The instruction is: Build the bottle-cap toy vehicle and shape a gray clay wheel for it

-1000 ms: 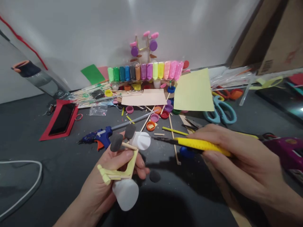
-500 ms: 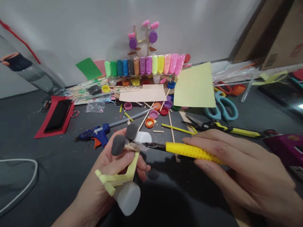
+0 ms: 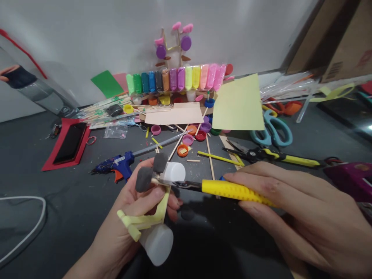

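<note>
Between the thumb and fingers of my left hand (image 3: 136, 213) is a small handmade model (image 3: 158, 209), a pale yellow frame with white caps for round parts and dark grey pads at its upper end. One white cap (image 3: 158, 244) hangs low by my palm, another white cap (image 3: 175, 172) sits higher. My right hand (image 3: 290, 209) grips a yellow-handled craft knife (image 3: 232, 190). Its blade lies against the stick end beside the grey pads (image 3: 144, 179). How deep the blade goes, I cannot tell.
Ahead lie a blue glue gun (image 3: 120, 164), coloured bottle caps (image 3: 200, 135), loose sticks, and a yellow paper sheet (image 3: 238, 104). Teal scissors (image 3: 271, 131) and pliers (image 3: 258, 155) are to the right. A phone (image 3: 70, 143) on red paper and a bottle (image 3: 40, 93) stand left.
The knife blade has come slightly down and left, from above the stick end onto it beside the grey pads. My left hand keeps its hold on the model.
</note>
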The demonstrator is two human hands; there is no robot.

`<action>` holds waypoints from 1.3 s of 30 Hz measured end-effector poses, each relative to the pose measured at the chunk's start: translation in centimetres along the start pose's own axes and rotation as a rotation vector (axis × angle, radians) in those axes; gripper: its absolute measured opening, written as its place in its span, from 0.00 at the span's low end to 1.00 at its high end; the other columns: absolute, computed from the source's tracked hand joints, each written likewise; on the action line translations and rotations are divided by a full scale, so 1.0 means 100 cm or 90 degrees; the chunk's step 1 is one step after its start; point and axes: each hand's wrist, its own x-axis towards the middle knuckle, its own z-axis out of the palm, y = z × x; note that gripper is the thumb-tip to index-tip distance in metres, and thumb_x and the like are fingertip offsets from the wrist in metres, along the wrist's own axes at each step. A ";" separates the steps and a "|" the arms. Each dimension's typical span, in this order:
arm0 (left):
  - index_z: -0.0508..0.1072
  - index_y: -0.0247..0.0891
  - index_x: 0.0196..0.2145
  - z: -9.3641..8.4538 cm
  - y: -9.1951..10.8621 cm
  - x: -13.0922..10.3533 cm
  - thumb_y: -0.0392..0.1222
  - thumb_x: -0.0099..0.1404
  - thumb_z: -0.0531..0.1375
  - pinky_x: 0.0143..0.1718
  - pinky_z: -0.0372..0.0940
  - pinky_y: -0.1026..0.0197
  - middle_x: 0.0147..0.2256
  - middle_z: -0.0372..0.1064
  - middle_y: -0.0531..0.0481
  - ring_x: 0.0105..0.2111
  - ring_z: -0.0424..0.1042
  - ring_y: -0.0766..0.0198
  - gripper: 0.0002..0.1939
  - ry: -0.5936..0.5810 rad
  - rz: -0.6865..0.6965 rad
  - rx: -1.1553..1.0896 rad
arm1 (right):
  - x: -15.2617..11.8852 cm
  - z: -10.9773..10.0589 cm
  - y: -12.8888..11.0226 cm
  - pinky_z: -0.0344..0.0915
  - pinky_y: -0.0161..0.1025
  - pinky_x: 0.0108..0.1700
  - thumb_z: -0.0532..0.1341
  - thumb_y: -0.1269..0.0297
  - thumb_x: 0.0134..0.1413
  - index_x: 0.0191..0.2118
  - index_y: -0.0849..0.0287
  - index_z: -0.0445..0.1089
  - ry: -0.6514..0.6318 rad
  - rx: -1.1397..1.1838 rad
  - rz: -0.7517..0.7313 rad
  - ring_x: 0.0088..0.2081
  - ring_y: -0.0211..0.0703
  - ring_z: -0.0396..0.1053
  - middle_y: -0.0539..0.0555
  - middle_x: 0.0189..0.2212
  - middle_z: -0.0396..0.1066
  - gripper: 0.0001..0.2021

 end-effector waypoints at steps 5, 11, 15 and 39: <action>0.70 0.40 0.59 -0.006 0.000 0.004 0.37 0.56 0.73 0.26 0.73 0.64 0.23 0.80 0.48 0.21 0.78 0.60 0.34 -0.039 0.000 0.021 | -0.001 -0.002 -0.001 0.68 0.39 0.32 0.50 0.62 0.73 0.52 0.55 0.67 0.011 -0.014 0.006 0.34 0.44 0.75 0.55 0.38 0.76 0.11; 0.66 0.42 0.59 -0.003 -0.003 0.002 0.38 0.54 0.73 0.24 0.70 0.64 0.22 0.79 0.51 0.20 0.76 0.61 0.37 0.021 0.032 0.060 | 0.000 -0.005 0.000 0.68 0.39 0.31 0.51 0.63 0.73 0.51 0.55 0.68 0.002 -0.007 -0.006 0.34 0.44 0.75 0.55 0.37 0.77 0.11; 0.64 0.40 0.59 0.004 -0.002 -0.001 0.37 0.55 0.71 0.23 0.67 0.66 0.19 0.76 0.53 0.19 0.74 0.63 0.36 0.047 0.056 0.065 | -0.001 -0.004 0.001 0.68 0.39 0.32 0.51 0.63 0.73 0.51 0.56 0.68 0.012 -0.013 -0.002 0.34 0.44 0.75 0.55 0.37 0.77 0.11; 0.68 0.44 0.56 0.000 -0.003 0.004 0.39 0.52 0.75 0.23 0.70 0.68 0.22 0.78 0.53 0.20 0.76 0.63 0.36 0.040 0.059 0.106 | -0.002 -0.005 0.001 0.67 0.41 0.27 0.51 0.62 0.73 0.52 0.54 0.66 -0.002 0.010 0.006 0.31 0.45 0.73 0.54 0.34 0.75 0.11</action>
